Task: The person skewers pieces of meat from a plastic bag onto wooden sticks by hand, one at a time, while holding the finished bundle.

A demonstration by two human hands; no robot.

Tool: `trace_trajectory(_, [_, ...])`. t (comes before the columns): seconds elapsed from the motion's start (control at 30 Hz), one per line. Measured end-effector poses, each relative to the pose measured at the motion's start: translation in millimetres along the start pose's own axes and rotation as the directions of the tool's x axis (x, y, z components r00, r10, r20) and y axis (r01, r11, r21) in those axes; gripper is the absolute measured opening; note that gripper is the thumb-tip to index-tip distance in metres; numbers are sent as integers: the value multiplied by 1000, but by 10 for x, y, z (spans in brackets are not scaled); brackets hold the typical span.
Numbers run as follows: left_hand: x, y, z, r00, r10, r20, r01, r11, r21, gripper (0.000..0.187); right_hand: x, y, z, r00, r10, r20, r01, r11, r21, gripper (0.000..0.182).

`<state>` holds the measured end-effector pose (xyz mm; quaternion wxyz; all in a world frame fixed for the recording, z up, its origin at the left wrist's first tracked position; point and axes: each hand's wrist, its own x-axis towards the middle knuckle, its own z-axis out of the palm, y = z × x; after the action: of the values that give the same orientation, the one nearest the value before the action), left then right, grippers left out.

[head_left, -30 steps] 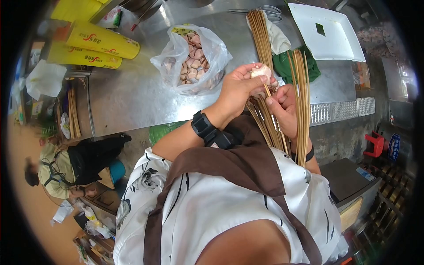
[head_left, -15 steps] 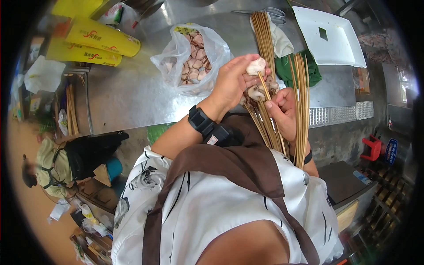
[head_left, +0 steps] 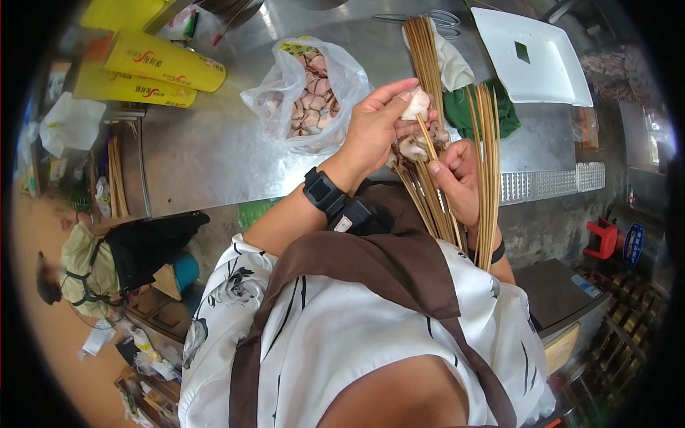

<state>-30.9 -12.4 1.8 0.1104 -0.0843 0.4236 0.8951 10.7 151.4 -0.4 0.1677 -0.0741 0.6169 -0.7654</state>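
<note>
My left hand (head_left: 379,121) pinches a pale, pinkish-white piece of meat (head_left: 415,105) between thumb and fingers. A bamboo skewer (head_left: 428,139) runs up to the underside of this piece, its tip hidden there. My right hand (head_left: 458,178) is closed around the skewer lower down, thumb along it. Just below the left fingers, several skewers (head_left: 430,207) carry similar meat pieces (head_left: 412,148) at their upper ends. Another bundle of bare skewers (head_left: 487,157) stands alongside my right hand and crosses the wrist.
An open plastic bag (head_left: 271,85) of meat pieces lies on the metal table (head_left: 207,157) to the left. Farther back are a skewer bundle (head_left: 424,53), scissors (head_left: 446,25), a green cloth (head_left: 503,114) and a white tray (head_left: 560,68). Yellow boxes (head_left: 164,60) lie far left.
The left index finger has straightened somewhat over the meat piece, which is tilted a little differently. My right hand stays nearly in place on the skewer.
</note>
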Motion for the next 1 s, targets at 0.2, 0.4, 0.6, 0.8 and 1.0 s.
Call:
trace_trajectory(0.2, [-1, -14, 11, 1000, -8, 30, 8, 1000, -13, 26, -13, 20, -43, 1000, -8, 9, 8, 1000, 13, 17])
trace_trajectory(0.4, [-5, -29, 46, 1000, -2, 4, 2, 1000, -21, 25, -22, 18, -46, 1000, -10, 5, 10, 999, 41, 17])
trace_trajectory(0.6, [-1, -52, 46, 999, -43, -15, 42, 999, -29, 28, -34, 5, -63, 1000, -10, 5, 10, 1000, 19, 18])
trace_trajectory(0.8, [-15, -63, 41, 995, -96, 24, 98, 989, -109, 27, -28, 12, -68, 1000, 4, 13, -5, 998, 67, 18])
trace_trajectory(1.0, [-44, -52, 67, 988, -157, 5, 156, 977, -143, 29, -18, 20, -71, 1000, 4, 9, -4, 999, 52, 18])
